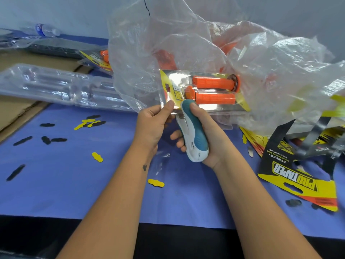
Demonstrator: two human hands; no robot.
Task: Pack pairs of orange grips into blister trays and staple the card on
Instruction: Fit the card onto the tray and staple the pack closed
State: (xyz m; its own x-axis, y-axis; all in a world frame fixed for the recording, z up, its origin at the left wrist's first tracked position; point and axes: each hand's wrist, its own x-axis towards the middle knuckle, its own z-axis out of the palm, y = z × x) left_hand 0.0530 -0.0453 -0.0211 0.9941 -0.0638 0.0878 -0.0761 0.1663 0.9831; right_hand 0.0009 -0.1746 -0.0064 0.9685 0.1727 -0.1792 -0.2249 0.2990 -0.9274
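Two bare forearms reach over the blue-covered bench (56, 184). The left hand (153, 124) pinches the lower left corner of a clear blister tray (203, 90) holding two orange ribbed grips (214, 82) against a yellow card. The right hand (201, 131) is closed round a white-and-teal stapler (194, 135), its nose at the tray's lower edge.
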